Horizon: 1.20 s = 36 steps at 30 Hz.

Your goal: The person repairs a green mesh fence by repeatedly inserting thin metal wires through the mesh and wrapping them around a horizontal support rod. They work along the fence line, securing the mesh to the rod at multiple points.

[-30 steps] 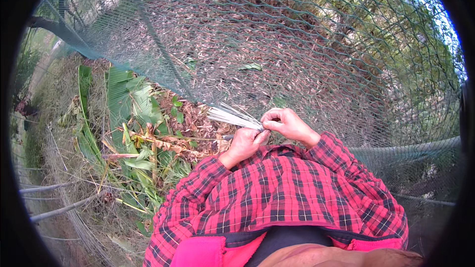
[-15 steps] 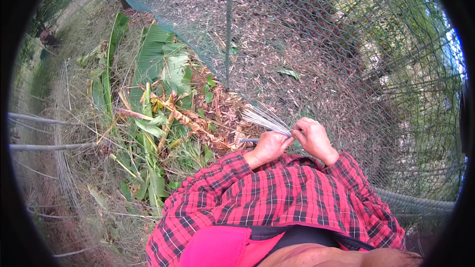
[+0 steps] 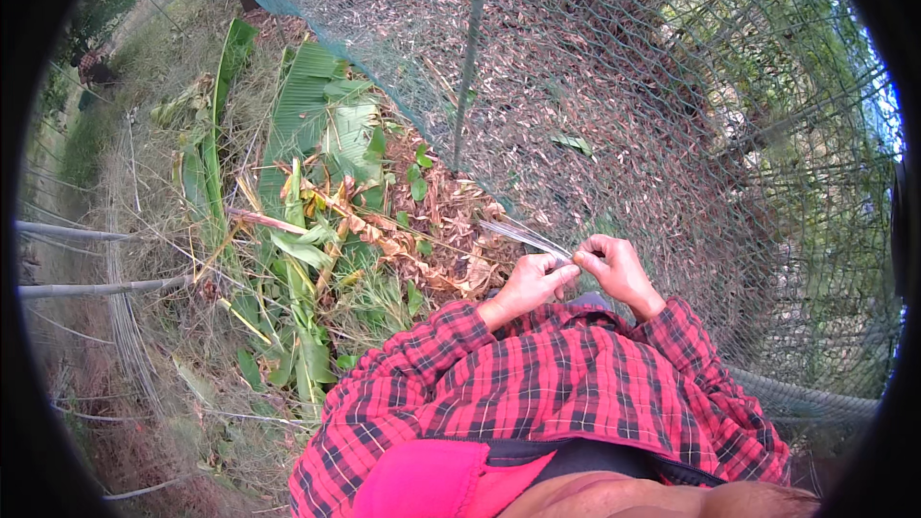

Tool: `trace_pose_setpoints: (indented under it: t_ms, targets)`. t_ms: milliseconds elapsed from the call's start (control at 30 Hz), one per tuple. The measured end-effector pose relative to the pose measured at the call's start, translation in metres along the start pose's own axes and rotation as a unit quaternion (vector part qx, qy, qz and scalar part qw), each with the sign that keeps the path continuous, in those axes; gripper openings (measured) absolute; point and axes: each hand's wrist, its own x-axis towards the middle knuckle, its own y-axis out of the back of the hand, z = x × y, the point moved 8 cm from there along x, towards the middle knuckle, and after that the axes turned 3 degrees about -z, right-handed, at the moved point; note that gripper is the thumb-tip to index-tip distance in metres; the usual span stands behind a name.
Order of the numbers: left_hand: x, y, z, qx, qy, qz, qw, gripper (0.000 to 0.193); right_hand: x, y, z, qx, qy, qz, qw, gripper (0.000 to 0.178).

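My left hand [image 3: 531,286] is closed around a bundle of thin, pale, stiff strands [image 3: 523,233], like wires or narrow ties. Their free ends point away to the upper left. Thumb and fingertips of my right hand [image 3: 617,273] are pinched together at the strands' near end, right beside the left thumb. Whether a single strand or several sit in that pinch is too small to make out. Both hands are held in front of my body, close to the green netting [image 3: 614,192].
A thin upright post or rope [image 3: 471,67] runs along the net ahead. On the left lie large cut green leaves [image 3: 297,96] and brown dried leaves [image 3: 384,240]. Grey poles [image 3: 106,289] jut in from the left edge, and dry grass covers the ground there.
The strands look less fanned out and form a narrower bundle. My hands have shifted slightly, and the right fingers are a little straighter. The whole view has moved a bit.
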Motion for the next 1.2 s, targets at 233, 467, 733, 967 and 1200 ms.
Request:
trace_pose_setpoints:
  t_ms: [233,467,733,967,1200]
  targets:
    - [-0.004,0.007,0.014,-0.04,-0.033,0.019,0.998,0.024,0.011,-0.003,-0.004,0.109,-0.002,-0.044,0.993,0.019]
    - [-0.007,-0.027,0.018,0.038,-0.018,-0.007,0.999,0.023,-0.03,0.024,0.0,0.065,0.008,0.044,0.997,0.018]
    - [-0.003,-0.067,0.043,0.036,-0.039,-0.014,0.998,0.022,-0.072,0.067,0.0,0.171,0.09,0.137,0.971,0.011]
    - [-0.004,-0.105,0.06,0.177,-0.04,0.036,0.983,0.022,-0.117,0.089,0.016,0.46,0.101,0.1,0.877,0.013]
    - [0.026,-0.129,0.071,0.123,-0.026,0.121,0.985,0.018,-0.164,0.146,0.053,0.539,0.105,0.149,0.822,0.013]
